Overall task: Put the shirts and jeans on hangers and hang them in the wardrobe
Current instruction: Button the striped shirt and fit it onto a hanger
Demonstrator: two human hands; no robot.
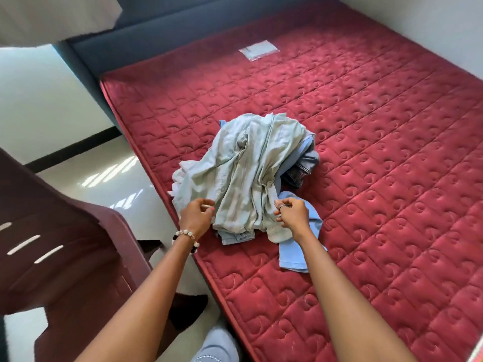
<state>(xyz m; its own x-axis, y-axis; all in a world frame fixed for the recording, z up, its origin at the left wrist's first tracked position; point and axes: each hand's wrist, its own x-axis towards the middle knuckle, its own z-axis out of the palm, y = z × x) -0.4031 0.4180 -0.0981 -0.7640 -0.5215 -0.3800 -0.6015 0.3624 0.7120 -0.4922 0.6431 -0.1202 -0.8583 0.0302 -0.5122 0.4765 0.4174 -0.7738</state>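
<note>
A heap of clothes lies on the red quilted mattress point(366, 152) near its left edge. On top is a pale green shirt point(243, 165). Under it a light blue garment point(298, 254) sticks out toward me, and dark jeans point(300, 168) show at the heap's right side. My left hand point(197, 216) pinches the pale green shirt's near left edge. At the shirt's near right edge my right hand point(292, 212) grips the cloth with closed fingers. No hanger and no wardrobe are in view.
A dark red plastic chair point(65, 244) stands on the pale tiled floor at my left. A small clear plastic packet point(258, 50) lies at the far end of the mattress. A dark headboard point(156, 35) runs behind it, with a white wall at right.
</note>
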